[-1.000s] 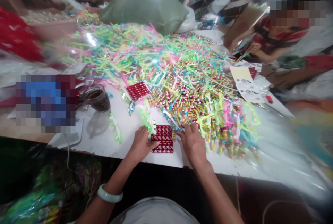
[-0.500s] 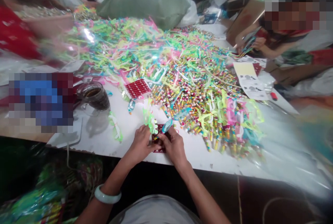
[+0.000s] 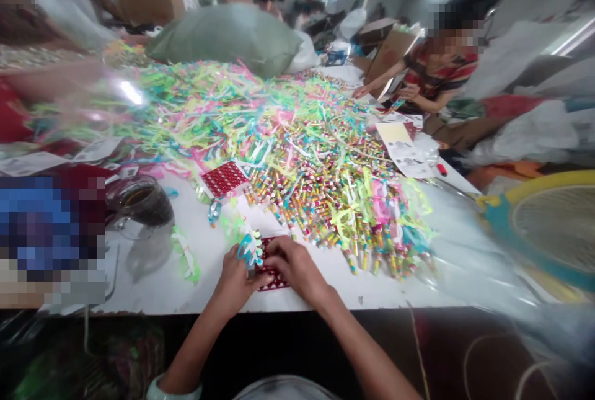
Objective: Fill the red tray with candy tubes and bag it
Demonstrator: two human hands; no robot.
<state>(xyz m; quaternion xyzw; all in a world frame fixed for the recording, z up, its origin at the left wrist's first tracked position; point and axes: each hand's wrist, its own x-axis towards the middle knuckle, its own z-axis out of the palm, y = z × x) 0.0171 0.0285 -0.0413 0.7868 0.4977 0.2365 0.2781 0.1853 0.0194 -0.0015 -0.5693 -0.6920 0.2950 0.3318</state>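
Observation:
A small red studded card (image 3: 274, 280) lies near the front edge of the white table (image 3: 209, 263), mostly under my hands. My left hand (image 3: 235, 281) grips its left side and holds a bunch of green and blue plastic pieces (image 3: 250, 247) at the fingertips. My right hand (image 3: 292, 265) lies over the card's top, fingers closed on it. Just beyond it spreads a big heap of small colourful tubes and neon strips (image 3: 320, 183). A second red card (image 3: 224, 178) lies further back to the left.
A glass jar with dark liquid (image 3: 142, 204) stands left of my hands. A grey-green sack (image 3: 227, 37) lies at the far end. A person in a striped top (image 3: 437, 71) sits at the right with printed sheets (image 3: 404, 151) nearby. A fan guard (image 3: 548, 220) shows at right.
My right hand came back from the heap's edge onto the red card and now covers it beside my left hand. The camera view shifted right and up.

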